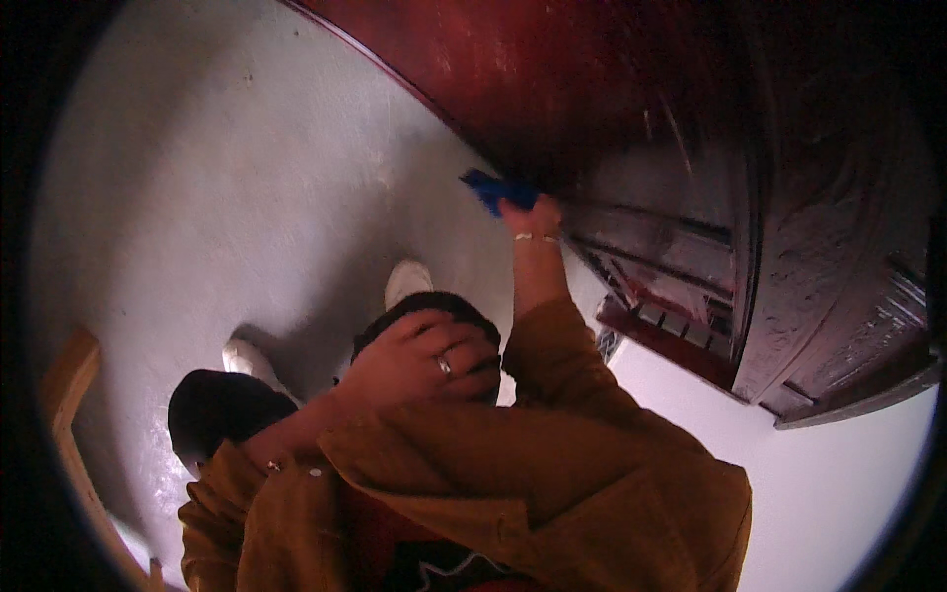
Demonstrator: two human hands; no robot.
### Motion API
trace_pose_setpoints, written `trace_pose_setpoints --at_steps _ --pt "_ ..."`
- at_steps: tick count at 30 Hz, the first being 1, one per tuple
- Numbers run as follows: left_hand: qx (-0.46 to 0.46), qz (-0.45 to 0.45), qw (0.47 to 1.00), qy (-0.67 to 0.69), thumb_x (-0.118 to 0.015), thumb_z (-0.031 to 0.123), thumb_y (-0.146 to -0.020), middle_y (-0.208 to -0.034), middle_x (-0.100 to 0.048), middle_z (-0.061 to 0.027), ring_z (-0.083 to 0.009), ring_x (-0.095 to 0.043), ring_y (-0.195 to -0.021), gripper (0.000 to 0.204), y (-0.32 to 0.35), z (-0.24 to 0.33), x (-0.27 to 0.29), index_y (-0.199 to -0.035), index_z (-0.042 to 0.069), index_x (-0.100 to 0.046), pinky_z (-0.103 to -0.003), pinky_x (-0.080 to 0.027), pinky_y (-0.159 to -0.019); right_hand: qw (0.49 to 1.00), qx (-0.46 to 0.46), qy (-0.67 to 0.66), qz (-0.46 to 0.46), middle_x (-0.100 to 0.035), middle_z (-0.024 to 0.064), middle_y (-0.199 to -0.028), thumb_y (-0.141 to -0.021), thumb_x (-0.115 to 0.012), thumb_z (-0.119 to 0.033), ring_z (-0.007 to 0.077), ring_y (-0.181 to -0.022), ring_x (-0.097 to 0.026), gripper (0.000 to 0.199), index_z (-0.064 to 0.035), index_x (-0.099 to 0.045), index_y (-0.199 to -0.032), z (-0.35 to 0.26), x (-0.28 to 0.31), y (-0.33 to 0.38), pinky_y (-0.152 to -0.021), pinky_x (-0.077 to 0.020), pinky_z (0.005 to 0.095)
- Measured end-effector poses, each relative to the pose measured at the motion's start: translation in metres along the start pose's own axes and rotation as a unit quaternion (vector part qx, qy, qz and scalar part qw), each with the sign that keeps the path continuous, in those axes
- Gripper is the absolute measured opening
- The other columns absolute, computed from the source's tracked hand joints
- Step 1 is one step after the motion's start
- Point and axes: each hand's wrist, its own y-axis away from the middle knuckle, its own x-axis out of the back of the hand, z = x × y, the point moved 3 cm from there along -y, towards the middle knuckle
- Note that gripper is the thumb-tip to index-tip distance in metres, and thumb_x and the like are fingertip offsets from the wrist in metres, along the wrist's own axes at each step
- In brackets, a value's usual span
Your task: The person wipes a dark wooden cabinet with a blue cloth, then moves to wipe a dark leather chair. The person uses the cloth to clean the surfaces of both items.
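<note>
My right hand (pixel 533 215) is stretched forward, its fingers closed on a blue cloth (pixel 500 190). The cloth is at the lower edge of a dark red wooden furniture piece (pixel 592 89); whether it presses on the wood I cannot tell. Across my body, my left hand (pixel 424 357) lies on my dark-trousered knee (pixel 473 308), fingers stretched over it and holding nothing. A ring shows on one of its fingers.
Grey floor (pixel 227 148) spreads to the left. Slatted and carved dark woodwork (pixel 838 247) stands at the right, beside a white wall (pixel 819 474). At the far left is a light wooden frame (pixel 71 380). My pale shoes (pixel 406 281) rest on the floor.
</note>
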Motion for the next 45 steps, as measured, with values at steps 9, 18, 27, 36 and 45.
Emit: trace_pose_setpoints --at_steps 9,18,27,36,45 --pt "0.038 0.049 0.998 0.004 -0.061 0.030 -0.080 -0.125 -0.060 0.0035 -0.0190 -0.052 -0.123 0.035 0.014 -0.013 -0.001 -0.115 0.026 -0.066 -0.041 -0.040 -0.105 0.993 -0.002 0.047 -0.104 -0.056 0.0131 -0.142 -0.094 -0.051 -0.033 0.0359 -0.129 -0.052 0.048 -0.0101 -0.057 -0.136 -0.001 -0.021 -0.006 -0.106 -0.0414 0.0576" --pt "0.061 0.150 0.987 -0.013 -0.060 0.029 -0.080 -0.119 -0.060 0.0023 -0.0219 -0.051 -0.120 0.031 0.039 -0.020 0.015 -0.110 0.026 -0.066 -0.044 -0.041 -0.101 0.939 -0.080 0.064 -0.329 -0.062 0.0145 -0.134 -0.094 -0.050 -0.024 0.0359 -0.124 -0.057 0.042 -0.0007 -0.059 -0.127 0.072 -0.141 0.090 -0.110 -0.0414 0.0514" --pt "0.122 0.038 0.988 0.085 -0.067 0.040 -0.090 -0.146 -0.046 -0.0191 -0.0383 -0.045 -0.133 0.058 0.090 -0.040 0.069 -0.140 0.016 -0.052 -0.052 -0.042 -0.105 0.280 0.831 0.480 -0.025 -0.056 0.0210 -0.128 -0.099 -0.055 -0.017 0.0347 -0.118 -0.054 0.033 -0.0002 -0.055 -0.126 0.026 -0.245 0.350 -0.109 -0.0356 0.0445" --pt "0.082 0.113 0.978 0.156 -0.066 0.035 -0.092 -0.146 -0.048 -0.0211 -0.0378 -0.048 -0.133 0.056 0.142 -0.029 0.142 -0.140 0.010 -0.053 -0.049 -0.041 -0.108 0.225 0.740 0.611 -0.168 -0.060 0.0275 -0.131 -0.105 -0.045 -0.024 0.0416 -0.116 -0.060 0.039 0.0063 -0.060 -0.124 0.053 -0.384 0.355 -0.100 -0.0479 0.0428" --pt "0.078 0.248 0.966 0.012 -0.058 0.027 -0.086 -0.147 -0.049 -0.0082 -0.0257 -0.043 -0.140 0.054 0.140 -0.035 0.223 -0.139 0.019 -0.054 -0.043 -0.034 -0.114 0.116 0.815 0.552 -0.132 -0.063 0.0291 -0.120 -0.102 -0.045 -0.021 0.0463 -0.106 -0.062 0.033 -0.0011 -0.054 -0.126 0.182 -0.529 0.389 -0.089 -0.0508 0.0540"
